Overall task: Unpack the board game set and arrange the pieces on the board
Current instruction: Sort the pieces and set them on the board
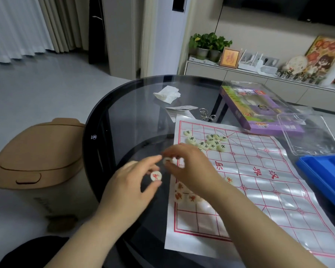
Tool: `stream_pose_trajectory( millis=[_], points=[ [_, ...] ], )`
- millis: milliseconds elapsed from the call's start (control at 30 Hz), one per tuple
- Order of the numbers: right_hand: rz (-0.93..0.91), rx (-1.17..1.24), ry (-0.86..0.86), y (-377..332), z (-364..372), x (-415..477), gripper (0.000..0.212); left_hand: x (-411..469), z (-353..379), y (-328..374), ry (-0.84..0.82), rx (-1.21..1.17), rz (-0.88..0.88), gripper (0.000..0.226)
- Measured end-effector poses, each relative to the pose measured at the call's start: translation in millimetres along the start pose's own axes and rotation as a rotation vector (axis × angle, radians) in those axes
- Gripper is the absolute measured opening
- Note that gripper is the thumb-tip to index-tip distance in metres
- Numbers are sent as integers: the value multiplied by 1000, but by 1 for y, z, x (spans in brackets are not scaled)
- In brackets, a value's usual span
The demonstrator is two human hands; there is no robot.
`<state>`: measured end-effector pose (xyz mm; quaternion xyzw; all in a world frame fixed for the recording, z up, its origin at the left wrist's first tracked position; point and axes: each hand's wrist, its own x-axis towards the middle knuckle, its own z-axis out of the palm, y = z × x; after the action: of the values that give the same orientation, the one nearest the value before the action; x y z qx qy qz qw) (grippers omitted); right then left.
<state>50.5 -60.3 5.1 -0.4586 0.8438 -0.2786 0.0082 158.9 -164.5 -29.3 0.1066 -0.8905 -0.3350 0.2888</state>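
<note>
Blurred hands (135,176), seemingly pinching pieces (156,176)

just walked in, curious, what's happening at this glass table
A person is setting up Chinese chess on a white paper board with a red grid. The left hand pinches a round cream piece with a red character; the right hand holds another cream piece. Black-lettered pieces cluster at the far edge, red-lettered ones near the hands.
</note>
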Motion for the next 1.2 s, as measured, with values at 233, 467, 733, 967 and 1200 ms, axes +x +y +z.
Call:
stream_pose_trajectory(
  millis=[233, 467, 733, 967, 1200],
  points=[
    [243, -19, 87, 43, -33, -53, 24, -2, 29, 35, -208, 35, 45, 42],
    [225, -78, 13, 60, -37, -68, 25, -1, 48, 43, -261, 53, 29, 32],
    [223, 41, 49, 69, -61, -57, 22, 12, 37, 41, -250, 20, -5, 50],
    [221, 18, 18, 87, -54, -4, 34, 70, 46, 24, -234, 168, -110, 36],
    [238, 71, 5, 106, -33, 20, 47, 75, 60, 11, -352, 196, -150, 56]
  ],
)
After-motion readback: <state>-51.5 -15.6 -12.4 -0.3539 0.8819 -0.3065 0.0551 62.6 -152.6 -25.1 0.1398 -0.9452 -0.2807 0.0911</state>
